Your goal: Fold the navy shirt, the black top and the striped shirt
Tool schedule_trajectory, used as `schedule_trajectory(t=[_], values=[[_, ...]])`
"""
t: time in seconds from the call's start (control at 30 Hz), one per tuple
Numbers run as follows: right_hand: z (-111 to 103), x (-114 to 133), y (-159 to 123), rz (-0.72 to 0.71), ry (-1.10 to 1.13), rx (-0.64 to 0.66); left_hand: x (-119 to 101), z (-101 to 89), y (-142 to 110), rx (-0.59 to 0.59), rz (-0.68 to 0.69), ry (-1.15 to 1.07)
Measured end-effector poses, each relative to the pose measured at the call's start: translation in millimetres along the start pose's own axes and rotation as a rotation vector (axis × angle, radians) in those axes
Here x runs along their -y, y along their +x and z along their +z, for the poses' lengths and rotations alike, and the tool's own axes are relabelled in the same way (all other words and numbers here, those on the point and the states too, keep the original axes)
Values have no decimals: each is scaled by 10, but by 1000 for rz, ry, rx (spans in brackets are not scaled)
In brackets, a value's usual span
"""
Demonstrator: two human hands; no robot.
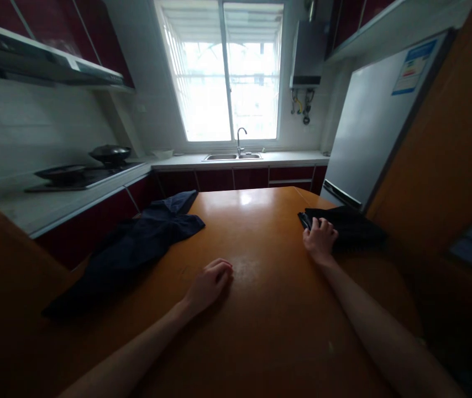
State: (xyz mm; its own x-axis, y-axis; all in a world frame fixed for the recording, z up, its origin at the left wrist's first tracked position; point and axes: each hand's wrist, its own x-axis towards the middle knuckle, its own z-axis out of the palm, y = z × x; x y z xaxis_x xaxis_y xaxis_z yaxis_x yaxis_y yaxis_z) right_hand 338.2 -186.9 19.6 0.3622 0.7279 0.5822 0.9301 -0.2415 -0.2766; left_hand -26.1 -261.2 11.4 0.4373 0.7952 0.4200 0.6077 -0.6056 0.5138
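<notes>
On the wooden table (256, 315), my left hand (208, 287) rests with its fingers curled in and nothing visible in them. My right hand (320, 239) is at the left edge of a folded black garment (352, 225), its bent fingers gripping that edge. The underside of this grip is hidden. A dark blue garment (136, 243) lies unfolded and wrinkled along the table's left side, apart from my left hand. Two of its ends point toward the table's middle.
Past the table stand a counter with a sink (234, 157) and tap (240, 141) under a window. On the left are a stove with a pan (62, 172) and a lidded wok (110, 153). A grey fridge (372, 121) stands at the right, close to the table.
</notes>
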Motion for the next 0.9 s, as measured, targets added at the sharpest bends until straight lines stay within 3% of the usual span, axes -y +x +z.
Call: schedule_trajectory(t=[0.1, 0.2, 0.3, 0.4, 0.53, 0.67, 0.73, 0.8, 0.9], values=[[52, -204, 95, 140, -98, 81, 90, -69, -3, -56, -42, -51], [49, -289, 149, 153, -80, 165, 128, -80, 9, -72, -77, -77], [-8, -253, 195, 150, 31, 129, 113, -59, 17, -51, -66, -79], [-96, -34, 119, 97, 263, 42, 101, -40, 18, -32, -59, -77], [-266, 522, -373, -236, 769, 69, 133, -26, 20, -104, -139, -154], [-515, 1032, -1051, -811, 1046, 397, 141, -42, 20, -256, -245, -307], [-617, 1153, -1266, -984, 1066, 527, 121, -57, 17, -267, -275, -358], [-667, 1182, -1347, -1023, 1063, 574, 94, -75, 16, -265, -274, -359], [-662, 1119, -1284, -974, 1027, 567, 69, -131, 25, -235, -178, -276]])
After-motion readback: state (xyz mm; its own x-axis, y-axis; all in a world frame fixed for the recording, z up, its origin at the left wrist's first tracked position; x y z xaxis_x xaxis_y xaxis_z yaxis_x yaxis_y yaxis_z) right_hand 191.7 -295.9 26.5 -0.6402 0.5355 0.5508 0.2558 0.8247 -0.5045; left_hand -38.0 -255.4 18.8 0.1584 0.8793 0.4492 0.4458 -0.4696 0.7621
